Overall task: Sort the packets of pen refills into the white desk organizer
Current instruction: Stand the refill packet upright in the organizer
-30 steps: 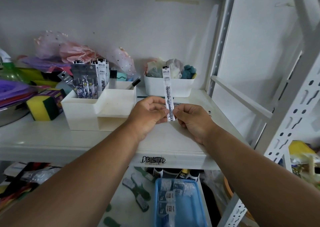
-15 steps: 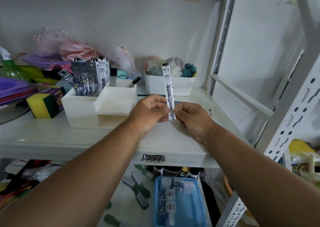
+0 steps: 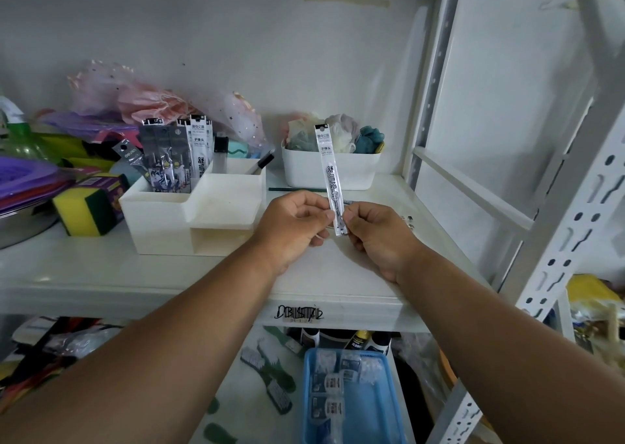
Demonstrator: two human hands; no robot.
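The fingertips of the left hand (image 3: 293, 222) and right hand (image 3: 378, 233) cover the lower end of the refill packet (image 3: 330, 173). Refill packets (image 3: 176, 154) standing in the white desk organizer (image 3: 189, 213) hide their lower halves behind its wall. The blue tray (image 3: 351, 399) below is cut off by the bottom edge.

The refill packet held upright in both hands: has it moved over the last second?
No. The refill packet stays upright in front of the white bin, pinched low by the left hand and right hand; only the camera shifted slightly.
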